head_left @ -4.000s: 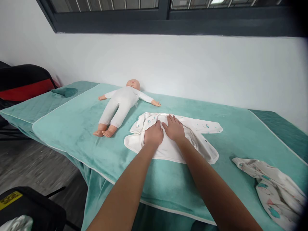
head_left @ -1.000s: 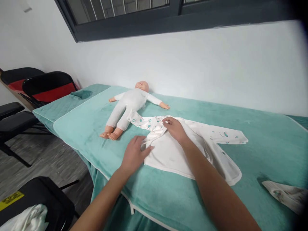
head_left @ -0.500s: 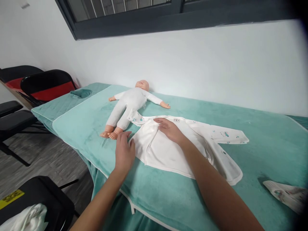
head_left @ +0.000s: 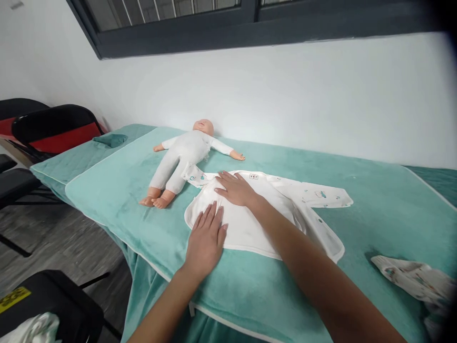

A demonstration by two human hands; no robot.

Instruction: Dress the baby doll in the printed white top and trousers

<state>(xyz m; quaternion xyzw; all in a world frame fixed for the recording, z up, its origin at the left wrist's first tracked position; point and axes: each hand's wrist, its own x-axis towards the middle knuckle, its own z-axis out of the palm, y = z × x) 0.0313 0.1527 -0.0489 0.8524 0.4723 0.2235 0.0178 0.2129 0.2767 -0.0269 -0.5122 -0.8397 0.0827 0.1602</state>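
Note:
A white baby shirt (head_left: 253, 228) with printed sleeves lies opened out on the green bed cover, its long sleeve stretched to the right. My left hand (head_left: 206, 240) rests flat on its lower left part, fingers out and slightly apart. Higher up, near the collar, my right hand (head_left: 235, 189) lies palm down on the cloth with fingers extended. Neither hand grips anything. Beyond the shirt a baby doll (head_left: 185, 151) in white lies on its back, arms spread. The shirt's short-looking left sleeve touches or overlaps the doll's leg; I cannot tell which.
The green cover (head_left: 117, 190) spreads over the bed against the wall. A bunched printed cloth (head_left: 410, 276) lies at the right. Black and red folding chairs (head_left: 60, 128) stand at the left. A black chair (head_left: 53, 300) with white cloth (head_left: 35, 328) on it is at lower left.
My left hand has moved right onto the shirt and flattened there. The shirt's left front panel now lies spread out flatter. My right hand stays near the collar. The view has shifted slightly.

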